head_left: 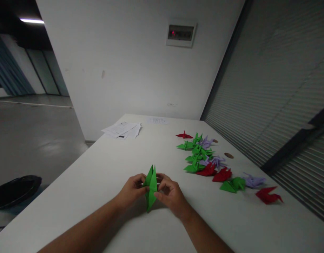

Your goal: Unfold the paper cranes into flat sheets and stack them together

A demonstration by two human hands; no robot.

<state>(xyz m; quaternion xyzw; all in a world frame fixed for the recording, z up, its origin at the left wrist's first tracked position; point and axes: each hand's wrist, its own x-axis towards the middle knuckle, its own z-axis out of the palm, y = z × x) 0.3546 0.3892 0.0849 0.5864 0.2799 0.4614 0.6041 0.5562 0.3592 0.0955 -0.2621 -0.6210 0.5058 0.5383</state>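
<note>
A half-folded green paper piece (pixel 151 187) stands on end over the white table (pixel 104 168), pointed at top and bottom. My left hand (pixel 132 191) pinches its left side and my right hand (pixel 171 194) pinches its right side, fingers curled round the folds. Both forearms reach in from the bottom edge.
Several finished paper cranes in green (pixel 194 154), purple (pixel 253 181) and red (pixel 268 195) lie along the table's right side. A stack of white sheets (pixel 123 130) lies at the far left corner. A black dish-shaped object (pixel 14 191) sits on the floor left of the table.
</note>
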